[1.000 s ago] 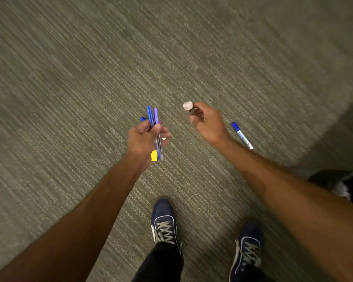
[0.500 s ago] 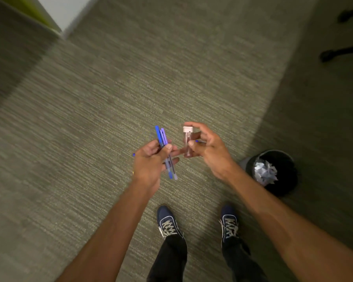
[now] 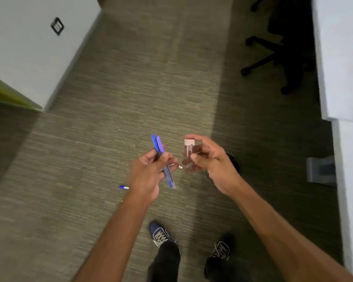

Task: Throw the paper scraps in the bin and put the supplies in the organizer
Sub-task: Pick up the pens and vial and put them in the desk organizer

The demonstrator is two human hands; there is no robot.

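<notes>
While standing, hands (image 3: 149,174) full: pens (image 3: 160,151), vial (image 3: 188,152).

Dim indoor light; a brighter band crosses the carpet (image 3: 147,94), shadow flanks it, motion blur softens everything, and wide-angle edges bend.

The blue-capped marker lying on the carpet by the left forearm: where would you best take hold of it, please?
Grip the blue-capped marker across its white barrel, coming from above. It lies flat on the grey-green carpet, its far end hidden behind the left hand, which already holds the blue and purple pens.
</notes>
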